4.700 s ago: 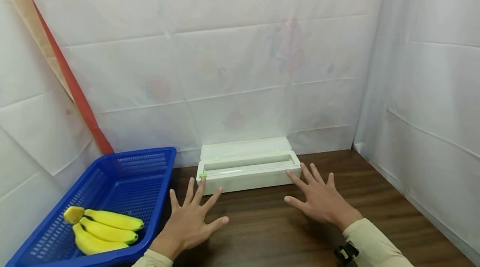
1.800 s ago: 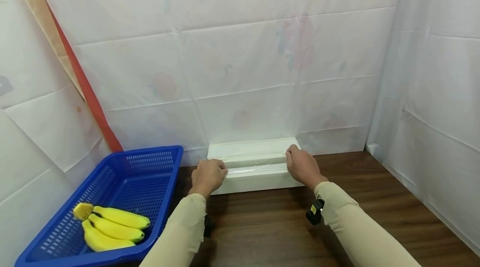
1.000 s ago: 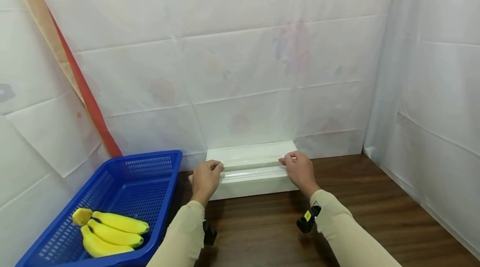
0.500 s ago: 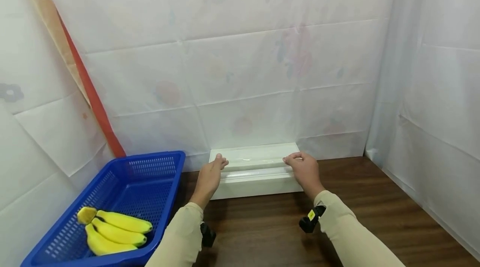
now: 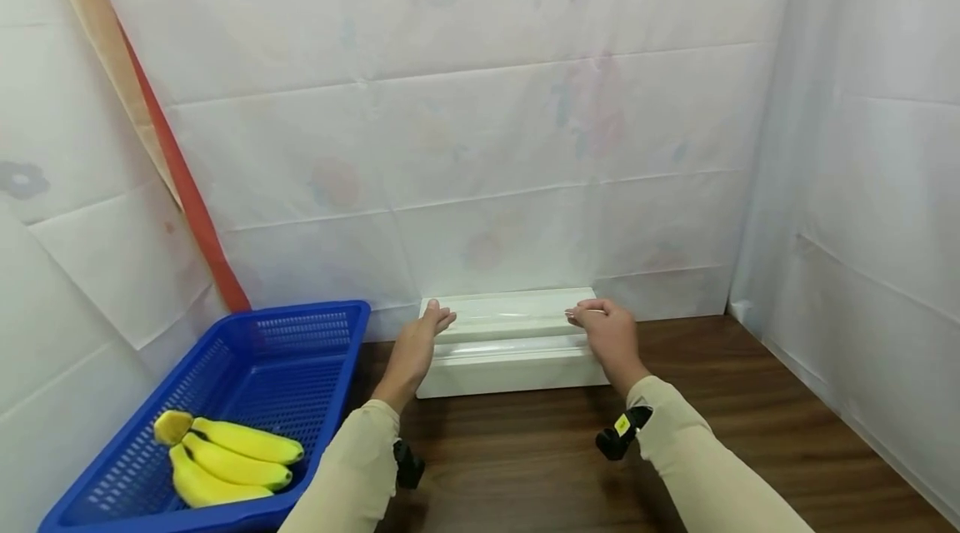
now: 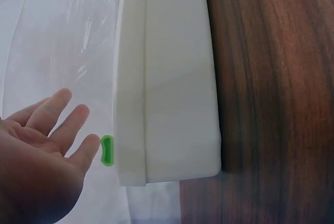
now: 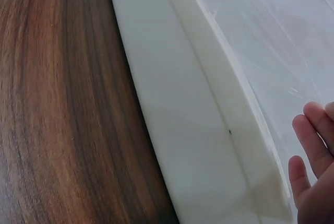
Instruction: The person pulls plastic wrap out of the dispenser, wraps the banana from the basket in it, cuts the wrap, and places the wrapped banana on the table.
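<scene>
White box point(image 5: 513, 375): long axis left-right, lid point(image 5: 517, 301) toward back wall point(image 5: 480, 141).

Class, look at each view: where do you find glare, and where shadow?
Head view: soft, fairly even light, a shine on the film along the box, and soft shadows on the table below the wrists; left wrist view: bright glare streaks on the film; right wrist view: fainter streaks, the box shaded towards the bottom.

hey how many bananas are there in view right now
3, all joined together inside the blue basket: the back banana, the middle banana and the front banana. Any underneath would be hidden.
</scene>
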Available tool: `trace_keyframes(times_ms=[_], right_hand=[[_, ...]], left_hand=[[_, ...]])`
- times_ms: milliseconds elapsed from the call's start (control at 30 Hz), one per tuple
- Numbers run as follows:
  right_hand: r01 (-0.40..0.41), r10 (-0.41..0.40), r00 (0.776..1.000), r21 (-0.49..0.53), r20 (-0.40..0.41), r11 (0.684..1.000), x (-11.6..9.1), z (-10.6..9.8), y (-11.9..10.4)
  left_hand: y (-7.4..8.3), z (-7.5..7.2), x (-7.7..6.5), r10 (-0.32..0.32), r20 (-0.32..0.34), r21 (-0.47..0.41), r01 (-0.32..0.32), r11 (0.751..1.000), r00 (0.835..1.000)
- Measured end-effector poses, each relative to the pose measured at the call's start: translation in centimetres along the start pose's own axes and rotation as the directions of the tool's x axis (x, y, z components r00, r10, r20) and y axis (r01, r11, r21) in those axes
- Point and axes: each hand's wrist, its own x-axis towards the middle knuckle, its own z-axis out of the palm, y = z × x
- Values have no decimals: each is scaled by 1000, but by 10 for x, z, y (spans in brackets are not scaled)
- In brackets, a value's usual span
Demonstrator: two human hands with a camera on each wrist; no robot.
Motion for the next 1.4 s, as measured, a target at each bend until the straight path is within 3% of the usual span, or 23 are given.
trace_keyframes(times_ms=[267,467,867,1200,1400], right_hand=[[20,-24,999,75,48,997,-1,-5,-10],[4,-10,999,119,52,993,-1,-6,-15],[24,-35,995,120,92,992,1,-8,-23],[100,-96,988,-22,121,995,0,-17,-27],[169,-162,980,-55,115,984,1,-17,-30]], left_hand=[[6,-10,1,-38,120,-105,51,993,992],[11,-17,0,-15,170,-99,33,995,985],[16,-22,0,22,169,-103,-5,995,985],[20,-22,1,55,154,-85,-42,996,986],[24,-24,2,57,134,-85,-46,995,989]])
